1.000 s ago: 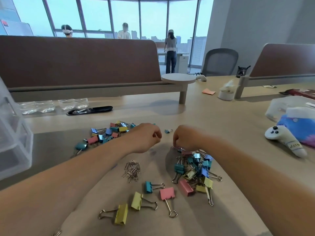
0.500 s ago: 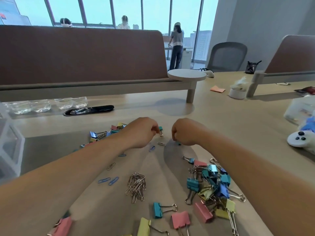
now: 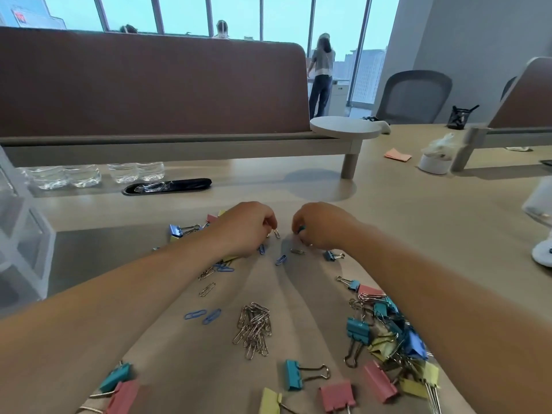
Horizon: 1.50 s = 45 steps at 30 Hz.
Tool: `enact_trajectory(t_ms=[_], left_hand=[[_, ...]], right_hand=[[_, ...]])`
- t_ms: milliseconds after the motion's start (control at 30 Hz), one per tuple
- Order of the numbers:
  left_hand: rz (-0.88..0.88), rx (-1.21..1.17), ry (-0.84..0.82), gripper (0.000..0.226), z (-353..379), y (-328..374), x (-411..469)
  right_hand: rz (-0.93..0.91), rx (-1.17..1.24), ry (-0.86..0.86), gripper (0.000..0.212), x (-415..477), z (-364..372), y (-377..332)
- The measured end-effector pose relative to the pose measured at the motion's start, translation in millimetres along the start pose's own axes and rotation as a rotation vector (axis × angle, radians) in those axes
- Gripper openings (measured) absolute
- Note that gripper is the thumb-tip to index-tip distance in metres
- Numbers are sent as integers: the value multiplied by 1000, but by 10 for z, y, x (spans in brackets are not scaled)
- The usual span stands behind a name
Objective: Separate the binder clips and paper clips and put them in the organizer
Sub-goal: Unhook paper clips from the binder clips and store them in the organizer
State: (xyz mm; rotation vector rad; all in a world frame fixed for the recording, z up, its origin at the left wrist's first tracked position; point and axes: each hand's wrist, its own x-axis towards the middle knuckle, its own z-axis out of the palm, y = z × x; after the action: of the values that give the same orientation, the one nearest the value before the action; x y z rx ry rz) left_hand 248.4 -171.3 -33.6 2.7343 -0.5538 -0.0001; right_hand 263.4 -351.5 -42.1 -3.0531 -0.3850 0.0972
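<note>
Pinches half-hidden teal clip (image 3: 301,229) in fingers of right hand (image 3: 324,225); cannot tell left hand (image 3: 248,228) grip; organizer (image 3: 21,249) cut off at surface (image 3: 403,222) left edge.

Hands: left hand (image 3: 248,228) and right hand (image 3: 324,225) are brought closer together than a second ago. A silver paper clip (image 3: 276,233) is now pinched at the left fingertips, a teal clip (image 3: 301,229) at the right. A small blue binder clip (image 3: 333,255) is now uncovered beside the right wrist.

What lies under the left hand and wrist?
A blue binder clip and a pink one stick out beyond the left hand; blue paper clips show at the near edge. The rest is covered.
</note>
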Motion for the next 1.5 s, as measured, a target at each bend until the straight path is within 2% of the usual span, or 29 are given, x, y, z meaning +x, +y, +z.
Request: enact_trajectory(t_ms=[300, 500, 633, 767, 867, 1067, 1233, 1500], left_hand=[[66, -40, -16, 23, 46, 149, -291], [66, -40, -57, 24, 25, 176, -515], [40, -14, -38, 22, -36, 124, -607], [9, 15, -36, 22, -131, 39, -700], [-4, 18, -33, 22, -190, -65, -775], [-55, 71, -24, 24, -240, -304, -899], [-75, 66, -21, 20, -255, -460, -944], [-45, 77, -48, 19, -267, -553, -981]], right_hand=[[68, -59, -106, 14, -514, -76, 20], [114, -76, -167, 19, -826, -159, 32], [111, -121, -69, 18, -858, -185, -57], [24, -42, 51, 22, -731, -77, -287], [-53, -53, 53, 30, -611, 48, -454], [-49, -103, 117, 24, -460, 183, -600], [-36, -32, 153, 15, -381, 200, -692], [-127, 118, 128, 11, -375, 231, -910]])
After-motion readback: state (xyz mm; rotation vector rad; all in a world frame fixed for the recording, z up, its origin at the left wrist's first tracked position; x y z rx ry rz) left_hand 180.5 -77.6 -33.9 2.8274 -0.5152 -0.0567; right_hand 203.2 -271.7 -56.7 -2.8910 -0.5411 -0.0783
